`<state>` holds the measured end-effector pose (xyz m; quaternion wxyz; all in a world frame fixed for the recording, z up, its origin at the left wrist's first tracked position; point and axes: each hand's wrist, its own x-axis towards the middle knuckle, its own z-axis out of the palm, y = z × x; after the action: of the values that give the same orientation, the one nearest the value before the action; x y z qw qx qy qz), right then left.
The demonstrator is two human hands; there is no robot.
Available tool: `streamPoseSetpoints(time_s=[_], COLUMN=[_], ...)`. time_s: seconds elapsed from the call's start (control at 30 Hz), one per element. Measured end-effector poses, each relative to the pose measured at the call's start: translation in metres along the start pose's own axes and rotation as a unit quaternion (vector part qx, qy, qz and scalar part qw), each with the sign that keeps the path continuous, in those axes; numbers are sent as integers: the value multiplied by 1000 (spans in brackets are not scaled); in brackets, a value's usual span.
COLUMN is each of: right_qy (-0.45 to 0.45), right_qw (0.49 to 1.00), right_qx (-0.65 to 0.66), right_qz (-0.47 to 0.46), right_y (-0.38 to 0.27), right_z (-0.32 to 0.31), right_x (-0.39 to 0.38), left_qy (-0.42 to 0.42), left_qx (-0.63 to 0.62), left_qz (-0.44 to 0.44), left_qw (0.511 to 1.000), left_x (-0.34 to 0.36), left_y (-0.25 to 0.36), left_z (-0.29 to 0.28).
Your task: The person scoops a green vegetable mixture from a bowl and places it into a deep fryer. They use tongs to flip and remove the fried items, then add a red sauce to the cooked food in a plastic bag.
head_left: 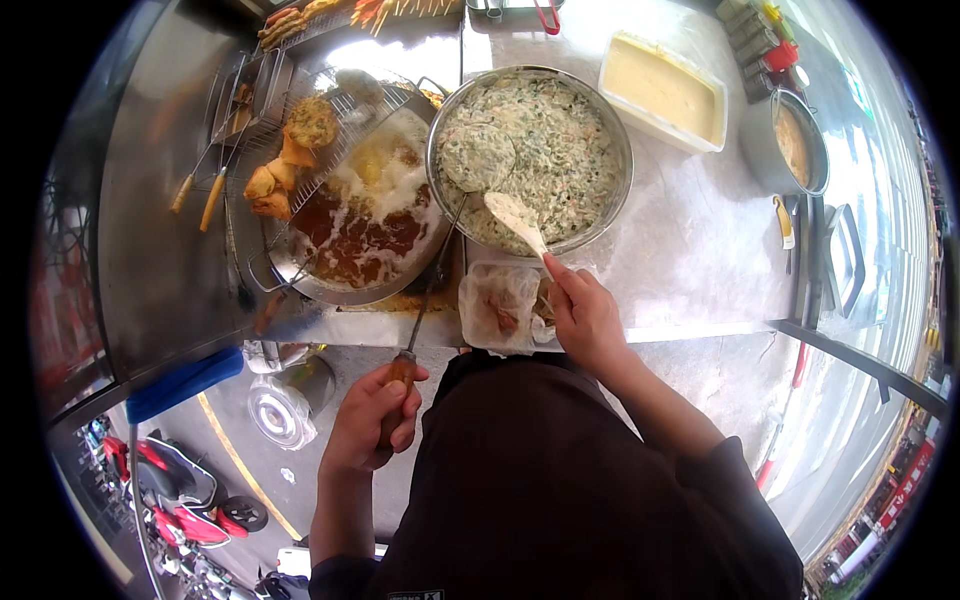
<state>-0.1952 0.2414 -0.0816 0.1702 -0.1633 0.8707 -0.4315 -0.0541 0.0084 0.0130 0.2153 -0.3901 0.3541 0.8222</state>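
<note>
My left hand (pixel 370 415) is closed round the wooden handle of a long metal ladle (pixel 432 285). The ladle's round head, heaped with mixture, lies at the left side of a big steel bowl (pixel 630 165). That bowl holds a pale, lumpy batter (pixel 570 140) flecked with green and orange shreds. In my right hand (pixel 588 315) is a spoon (pixel 515 218), pale and smeared with batter, its tip over the bowl's near edge beside the ladle head. A plastic-lined container (pixel 495 310) sits just below the bowl, near my right hand.
Left of the bowl stands a wide pan (pixel 345 297) of bubbling brown oil. Golden fritters (pixel 272 188) lie on a wire rack (pixel 335 150) over its far side. A white tub (pixel 705 140) of pale batter and a steel pot (pixel 760 150) stand at the right.
</note>
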Motion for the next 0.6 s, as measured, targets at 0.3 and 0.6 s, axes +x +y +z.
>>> streamPoseSetpoints(time_s=[0.3, 0.6], right_qy=[-36, -43], right_qw=[998, 987], right_qx=[47, 117], right_qz=[-18, 103], right_y=[-4, 35], right_z=[-33, -111], right_x=[36, 109], left_qy=[14, 22], left_qx=[54, 80], left_qz=[7, 13], left_qw=[998, 996], left_x=[-6, -25], left_y=[7, 4], left_z=[7, -2])
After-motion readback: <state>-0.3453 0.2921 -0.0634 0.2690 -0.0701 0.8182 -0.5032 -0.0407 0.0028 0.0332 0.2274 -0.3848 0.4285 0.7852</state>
